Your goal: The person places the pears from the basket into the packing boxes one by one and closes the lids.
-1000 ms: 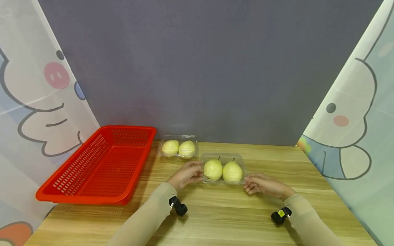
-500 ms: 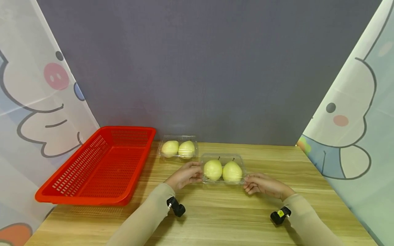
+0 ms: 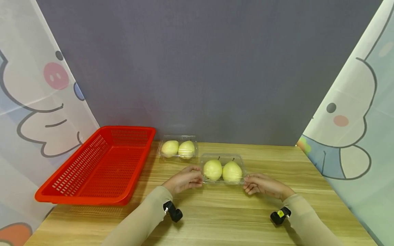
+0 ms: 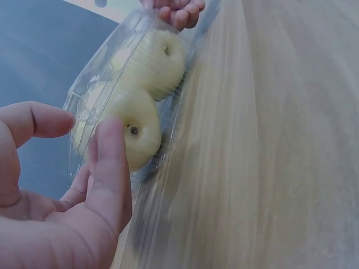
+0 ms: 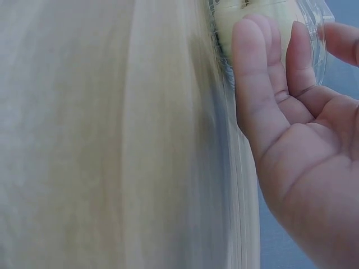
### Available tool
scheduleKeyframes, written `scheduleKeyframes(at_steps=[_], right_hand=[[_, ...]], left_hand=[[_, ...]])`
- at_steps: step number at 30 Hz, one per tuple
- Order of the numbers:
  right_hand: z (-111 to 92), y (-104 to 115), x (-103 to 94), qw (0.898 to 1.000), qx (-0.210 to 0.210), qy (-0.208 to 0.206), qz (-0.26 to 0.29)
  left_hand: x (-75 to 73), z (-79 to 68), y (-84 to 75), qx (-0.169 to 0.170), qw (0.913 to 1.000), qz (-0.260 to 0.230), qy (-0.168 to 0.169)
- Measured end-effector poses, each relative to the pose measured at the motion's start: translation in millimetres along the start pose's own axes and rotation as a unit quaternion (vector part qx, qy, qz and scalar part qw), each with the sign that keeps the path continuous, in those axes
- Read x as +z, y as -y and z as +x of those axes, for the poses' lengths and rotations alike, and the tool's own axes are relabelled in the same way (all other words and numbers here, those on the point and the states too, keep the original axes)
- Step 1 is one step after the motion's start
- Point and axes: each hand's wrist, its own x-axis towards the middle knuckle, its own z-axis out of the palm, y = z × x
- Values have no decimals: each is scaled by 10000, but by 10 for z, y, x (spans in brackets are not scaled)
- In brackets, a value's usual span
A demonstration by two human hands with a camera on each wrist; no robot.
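A clear plastic clamshell box [image 3: 226, 157] sits on the table, its lid appearing closed over two yellow-green pears [image 3: 232, 171] with dark stems. My left hand [image 3: 184, 180] holds the box's left end; thumb and fingers [image 4: 109, 168] bend around its edge in the left wrist view. At the opposite end, my right hand [image 3: 264, 186] pinches the near right corner. Its fingers [image 5: 252, 73] lie along the side in the right wrist view, with the thumb at the rim. Behind and to the left stands a second clear box [image 3: 180, 137] with two similar pears [image 3: 186, 149].
A red perforated plastic basket [image 3: 123, 171] stands on the left of the wooden table [image 3: 234, 218]. A grey panel [image 3: 197, 75] closes off the back. Cartoon-printed sheets [image 3: 347, 143] rise at both sides.
My left hand has shifted slightly toward me along the box's left end, its wrist moving down and left. My right hand, the boxes and the basket look unmoved.
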Motion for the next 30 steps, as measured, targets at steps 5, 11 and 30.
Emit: scheduleKeyframes(at_steps=[5,11,30], right_hand=[[-4,0,6,10000,39,-12,7],[4,-4,12,10000,48,-28,-40],[0,1,56,9980,97,-370,-502]], left_hand=[[20,-13,13,23,10000,-45,56],[23,1,52,19,9999,-108,38],[36,39,71,0,9995,-315,68]])
